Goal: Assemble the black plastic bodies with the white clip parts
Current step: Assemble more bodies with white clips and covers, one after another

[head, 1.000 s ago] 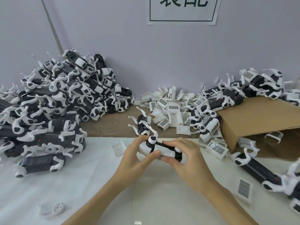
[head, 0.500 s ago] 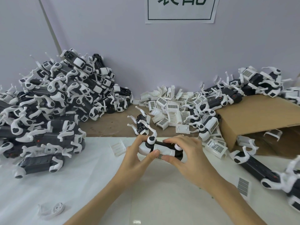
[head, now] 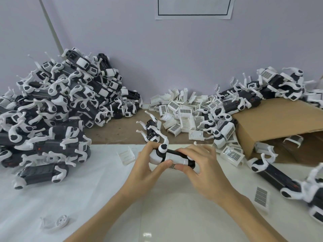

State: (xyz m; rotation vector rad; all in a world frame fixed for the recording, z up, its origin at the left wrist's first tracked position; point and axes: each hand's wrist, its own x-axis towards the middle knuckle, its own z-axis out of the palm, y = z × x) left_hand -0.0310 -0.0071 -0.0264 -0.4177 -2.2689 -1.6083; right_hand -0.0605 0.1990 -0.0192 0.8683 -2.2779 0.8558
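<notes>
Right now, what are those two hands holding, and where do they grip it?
One black body with white parts: the left hand grips its left end, the right hand its right end.

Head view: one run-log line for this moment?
left hand grips black body | right hand pinches white clip on it | over white sheet

Wall sign (head: 193, 7) cut off at top; right-edge assembled units (head: 311, 193) blurred.
</notes>
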